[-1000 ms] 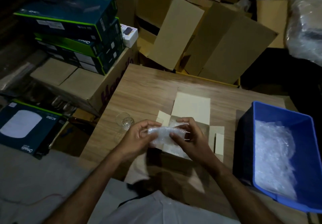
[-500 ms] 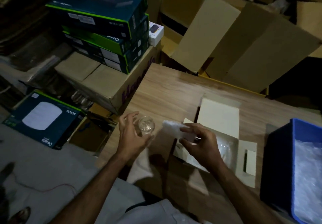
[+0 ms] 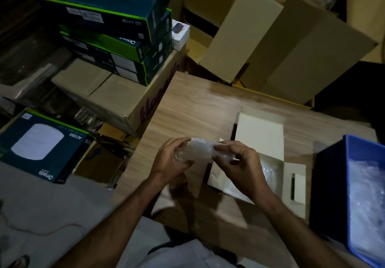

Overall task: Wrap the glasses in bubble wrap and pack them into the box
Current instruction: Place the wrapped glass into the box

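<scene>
Two hands: both raised over the near part of the tabletop (image 3: 198,109), working on one bundle between them.
Left hand (image 3: 168,161): fingers curled round the left end of a glass (image 3: 180,154), whose clear rim shows between thumb and fingers.
Right hand (image 3: 239,163): fingers pinched on the right end of the bubble wrap (image 3: 201,150), which lies over and around the glass.
Glass position: held in the air between the hands, just left of the box, not touching the tabletop.
Box (image 3: 260,140): small and pale, open on the tabletop just behind and under the right hand, its lid flap standing up at the far side; something clear and wrapped lies inside, too dim to tell what.
Blue bin (image 3: 329,184): at the right edge of the tabletop, beside the box, holding a heap of clear bubble wrap sheets (image 3: 366,201).
Floor to the left: a dark product box (image 3: 41,144) with a white round picture lies flat near the tabletop's corner.
Farther left: a brown carton (image 3: 100,94) with purple lettering touches the tabletop's left edge and carries a stack of dark green-edged boxes (image 3: 112,30); a small white box (image 3: 180,34) sits beside the stack.
Far side: large open cardboard cartons (image 3: 281,48) stand beyond the tabletop, flaps spread.
</scene>
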Demonstrator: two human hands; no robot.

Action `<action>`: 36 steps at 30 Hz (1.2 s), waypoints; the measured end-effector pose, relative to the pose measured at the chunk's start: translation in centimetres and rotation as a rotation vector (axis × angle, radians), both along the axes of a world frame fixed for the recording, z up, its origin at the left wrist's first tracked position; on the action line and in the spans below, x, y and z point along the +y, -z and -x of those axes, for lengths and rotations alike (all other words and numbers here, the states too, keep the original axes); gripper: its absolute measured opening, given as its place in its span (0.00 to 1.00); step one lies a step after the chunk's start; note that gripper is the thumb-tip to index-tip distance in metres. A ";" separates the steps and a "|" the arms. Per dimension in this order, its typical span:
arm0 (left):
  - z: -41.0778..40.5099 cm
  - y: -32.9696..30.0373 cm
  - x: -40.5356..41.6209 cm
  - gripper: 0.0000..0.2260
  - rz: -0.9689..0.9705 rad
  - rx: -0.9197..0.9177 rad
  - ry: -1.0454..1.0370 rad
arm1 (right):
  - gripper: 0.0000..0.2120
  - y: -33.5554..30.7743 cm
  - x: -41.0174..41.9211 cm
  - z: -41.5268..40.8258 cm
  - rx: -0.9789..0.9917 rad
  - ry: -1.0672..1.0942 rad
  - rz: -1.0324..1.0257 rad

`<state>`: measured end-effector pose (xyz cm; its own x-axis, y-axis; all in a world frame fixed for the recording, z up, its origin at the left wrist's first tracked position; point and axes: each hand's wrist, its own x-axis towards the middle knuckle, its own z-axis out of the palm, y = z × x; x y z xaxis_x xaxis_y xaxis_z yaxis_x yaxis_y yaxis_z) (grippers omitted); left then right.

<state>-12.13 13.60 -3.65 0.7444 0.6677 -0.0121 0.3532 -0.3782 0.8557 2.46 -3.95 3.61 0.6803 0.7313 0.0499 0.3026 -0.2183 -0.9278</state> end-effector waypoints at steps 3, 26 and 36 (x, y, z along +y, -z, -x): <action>-1.0 -1.8 -1.8 0.33 -0.126 -0.060 0.088 | 0.11 -1.0 -1.2 -0.2 -0.080 -0.034 0.003; -7.6 -6.9 -13.7 0.31 -0.039 -0.127 0.325 | 0.06 -4.5 -10.9 -5.7 -0.369 -0.111 0.261; -8.3 -5.5 -15.0 0.26 -0.037 -0.125 0.363 | 0.07 -2.4 -13.3 -7.1 -0.051 -0.111 0.340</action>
<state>-3.86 -1.43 1.81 0.9267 0.3583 0.1133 0.0839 -0.4912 0.8670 9.60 -17.27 6.06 0.5987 0.7812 -0.1770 0.3856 -0.4748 -0.7911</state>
